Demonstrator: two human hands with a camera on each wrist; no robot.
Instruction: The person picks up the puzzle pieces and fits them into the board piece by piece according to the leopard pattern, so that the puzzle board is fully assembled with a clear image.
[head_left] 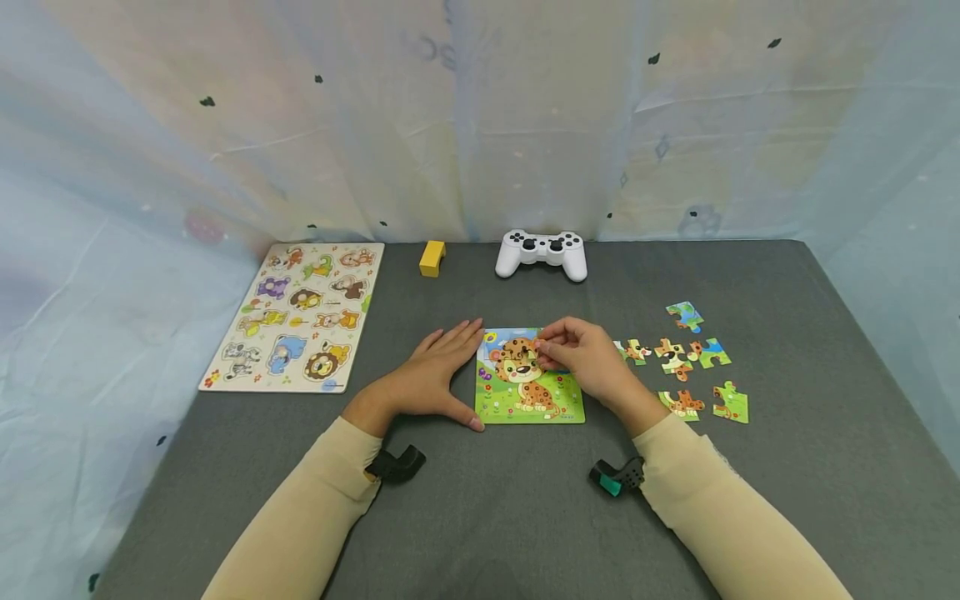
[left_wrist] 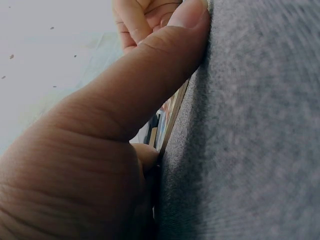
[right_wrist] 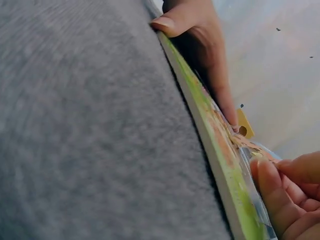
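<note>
A square leopard jigsaw puzzle (head_left: 491, 404), with a green and blue picture, lies flat on the grey cloth. My left hand (head_left: 435, 375) rests along its left side with fingers spread; the thumb touches near the lower left corner. Over the puzzle's upper right part, my right hand (head_left: 588, 358) pinches a puzzle piece (right_wrist: 256, 151) between thumb and fingertips. That piece is mostly hidden by the fingers. The right wrist view shows the puzzle's thick edge (right_wrist: 200, 130) and the left thumb at its corner.
Several loose jigsaw pieces (head_left: 673, 358) lie right of the puzzle, some partly behind the right hand. An animal peg board (head_left: 300, 317) sits at the left. A yellow block (head_left: 432, 259) and a white game controller (head_left: 542, 253) stand at the back by the curtain.
</note>
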